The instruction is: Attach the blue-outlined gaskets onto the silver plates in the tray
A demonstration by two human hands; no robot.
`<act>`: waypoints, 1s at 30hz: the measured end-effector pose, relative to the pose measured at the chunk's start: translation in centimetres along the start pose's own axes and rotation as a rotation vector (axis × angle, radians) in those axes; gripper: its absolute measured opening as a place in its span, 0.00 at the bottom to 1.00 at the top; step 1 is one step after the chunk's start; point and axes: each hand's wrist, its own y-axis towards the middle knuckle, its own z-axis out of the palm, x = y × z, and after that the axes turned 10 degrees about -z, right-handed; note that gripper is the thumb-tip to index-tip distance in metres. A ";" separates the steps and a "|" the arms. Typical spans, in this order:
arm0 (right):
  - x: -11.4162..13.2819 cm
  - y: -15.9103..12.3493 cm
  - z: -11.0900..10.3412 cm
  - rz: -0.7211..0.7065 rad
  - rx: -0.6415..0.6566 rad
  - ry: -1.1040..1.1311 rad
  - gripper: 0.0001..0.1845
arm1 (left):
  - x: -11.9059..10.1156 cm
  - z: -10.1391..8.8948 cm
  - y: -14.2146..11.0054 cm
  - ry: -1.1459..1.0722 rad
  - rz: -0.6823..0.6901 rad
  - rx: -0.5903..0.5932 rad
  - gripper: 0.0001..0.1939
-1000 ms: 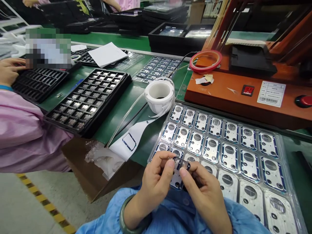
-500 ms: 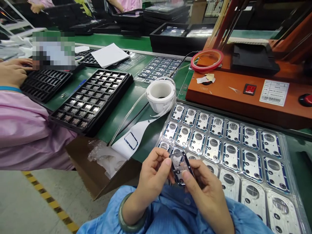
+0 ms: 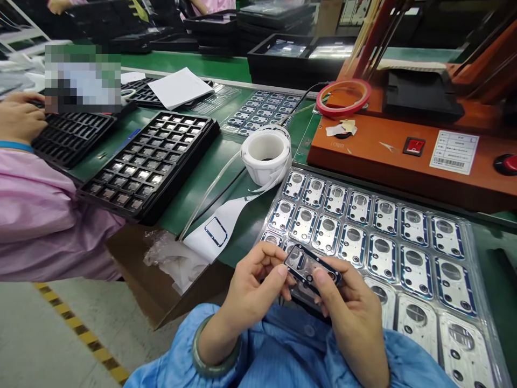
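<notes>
Between my hands is a small rounded metal plate [image 3: 309, 265] with a dark blue border and round holes, tilted above the tray. My right hand [image 3: 343, 302] pinches its right end, thumb on the face and fingers beneath. My left hand [image 3: 258, 283] closes thumb and fingertips at its left end. Below and to the right, a clear tray [image 3: 468, 237] carries rows of similar plates; the back rows have dark blue borders, while nearer ones look plain silver. A white roll [image 3: 264, 153] trails a strip [image 3: 214, 231] bearing one blue frame outline.
An orange machine [image 3: 371, 156] with a red switch stands behind the tray, a red tape roll [image 3: 343, 97] on it. Left are a black tray of small parts [image 3: 149, 161] and an open cardboard box [image 3: 141, 275]. A co-worker's pink sleeve [image 3: 44, 215] reaches in at far left.
The plate has turned from nearly upright to lying more sideways, its lower end swinging right. My right hand has shifted slightly right with it; my left hand stays near its left end.
</notes>
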 end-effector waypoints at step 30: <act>-0.3 -0.5 -0.5 0.001 0.214 -0.193 0.10 | -3.9 -3.7 1.8 0.242 -0.459 0.391 0.11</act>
